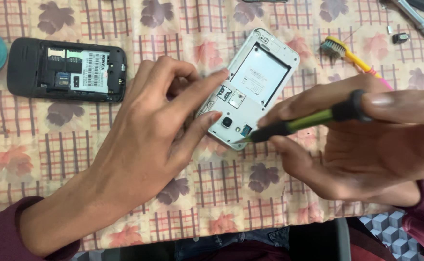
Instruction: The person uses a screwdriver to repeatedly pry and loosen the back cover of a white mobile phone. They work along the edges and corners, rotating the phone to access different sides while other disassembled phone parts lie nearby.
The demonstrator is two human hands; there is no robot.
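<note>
Two hands work over a table covered by a checked cloth (125,212) printed with leaves. The left hand (146,140) is partly open: its fingertips press the left edge of a white phone (258,82), which lies back-up near the centre with its cover off and its empty battery bay showing. The right hand (362,145) is curled around a screwdriver (308,121) with a green shaft and black collar, gripped between thumb and fingers; the tip touches the lower corner of the white phone, beside the camera lens. A black phone (66,70), also opened at the back, lies flat at upper left, well apart. A yellow toothbrush (347,53) rests at upper right, behind the right hand. A small black part (400,37) sits near the top right corner.
</note>
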